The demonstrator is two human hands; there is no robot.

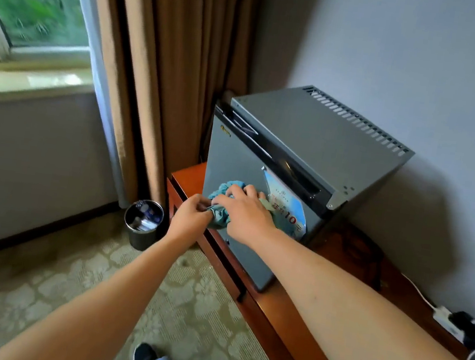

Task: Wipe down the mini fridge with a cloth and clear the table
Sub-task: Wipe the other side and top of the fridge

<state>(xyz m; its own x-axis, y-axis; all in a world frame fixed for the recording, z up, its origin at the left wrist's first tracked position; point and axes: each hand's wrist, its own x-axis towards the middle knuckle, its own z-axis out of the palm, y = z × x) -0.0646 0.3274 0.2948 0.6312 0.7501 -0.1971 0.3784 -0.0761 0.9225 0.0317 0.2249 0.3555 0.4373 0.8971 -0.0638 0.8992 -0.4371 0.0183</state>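
Fridge: the grey metal box-shaped mini fridge (293, 157) is standing at the far left end of the reddish-brown wooden desk (294, 335), near the wall.
Cloth: the crumpled teal cloth (222, 205) is lying against the fridge door.
Right hand: the right hand (245, 215) is pressing the cloth flat, fingers spread over it.
Left hand: the left hand (190, 217) is pinching the cloth's lower edge.
Doing it well: probably bunching the cloth firmly, then wiping in even strokes around the blue printed sticker (285, 206).
Room: a dark round bin (143, 223) is standing on patterned carpet beside brown curtains (153, 78).
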